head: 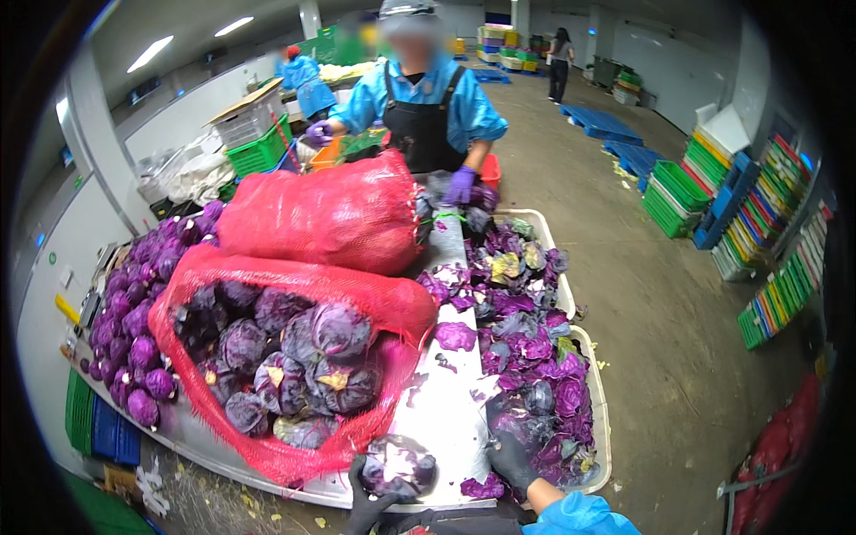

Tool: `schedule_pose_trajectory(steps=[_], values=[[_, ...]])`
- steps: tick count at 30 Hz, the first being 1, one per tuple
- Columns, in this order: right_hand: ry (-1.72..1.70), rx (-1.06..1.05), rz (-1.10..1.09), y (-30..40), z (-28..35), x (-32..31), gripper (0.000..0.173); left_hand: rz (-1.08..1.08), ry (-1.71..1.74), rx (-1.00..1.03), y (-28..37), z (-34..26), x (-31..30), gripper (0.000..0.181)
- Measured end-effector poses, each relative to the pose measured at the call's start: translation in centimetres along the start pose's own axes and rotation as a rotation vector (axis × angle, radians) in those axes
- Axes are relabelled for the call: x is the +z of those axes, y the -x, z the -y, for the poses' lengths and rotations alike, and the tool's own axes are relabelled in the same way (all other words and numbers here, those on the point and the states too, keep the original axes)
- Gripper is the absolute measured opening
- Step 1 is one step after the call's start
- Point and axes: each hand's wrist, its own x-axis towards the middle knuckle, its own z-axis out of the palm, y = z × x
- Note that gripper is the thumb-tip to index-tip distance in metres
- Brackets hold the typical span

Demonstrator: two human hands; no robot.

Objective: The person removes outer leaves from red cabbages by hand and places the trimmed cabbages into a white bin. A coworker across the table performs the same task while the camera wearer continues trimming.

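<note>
My left hand (368, 503), in a dark glove, grips a red cabbage (399, 467) from its near left side at the front edge of the metal table (438, 408). The cabbage shows a pale patch on top. My right hand (511, 461), also gloved, is at the table's right edge, against loose cabbage leaves (528, 408) piled in a white bin (600, 408). Its fingers are partly hidden, so whether it holds anything is unclear. Beyond my left hand lies an opened red mesh sack (294, 461) with several dark-leaved cabbages (244, 344) inside.
A full red mesh sack (321, 210) lies behind the opened one. Trimmed purple cabbages (134, 321) are heaped at the left. Across the table stands a co-worker (428, 114) in purple gloves, one hand at cabbages. Another white bin (558, 234) stands farther right; stacked crates (756, 207) line the wall.
</note>
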Motion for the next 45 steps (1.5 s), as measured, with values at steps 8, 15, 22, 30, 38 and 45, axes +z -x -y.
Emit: schedule_pose_trajectory(steps=[8,15,22,30,38,45], values=[[-0.509,-0.031,0.168,4.1,6.0,0.0,0.044,0.466,-0.489,-0.079,-7.0,-4.2,3.5,0.094],[-0.136,-0.272,-0.18,6.5,3.0,-1.0,0.035,0.428,-0.848,0.369,-8.2,-7.2,8.3,0.09],[0.13,-0.189,-0.028,5.2,9.3,-2.5,0.048,0.351,-0.859,0.242,-7.7,-5.5,8.9,0.083],[0.228,-0.416,-0.187,-1.7,6.2,0.0,0.043,0.425,-0.347,0.455,-7.9,0.7,3.3,0.097],[0.093,-0.484,-0.267,-3.8,2.1,-2.2,0.053,0.135,-0.176,-0.097,-4.5,3.2,0.0,0.107],[-0.392,-0.577,-0.054,0.3,5.9,3.1,0.041,0.361,-0.398,0.016,-6.9,-2.7,5.3,0.109]])
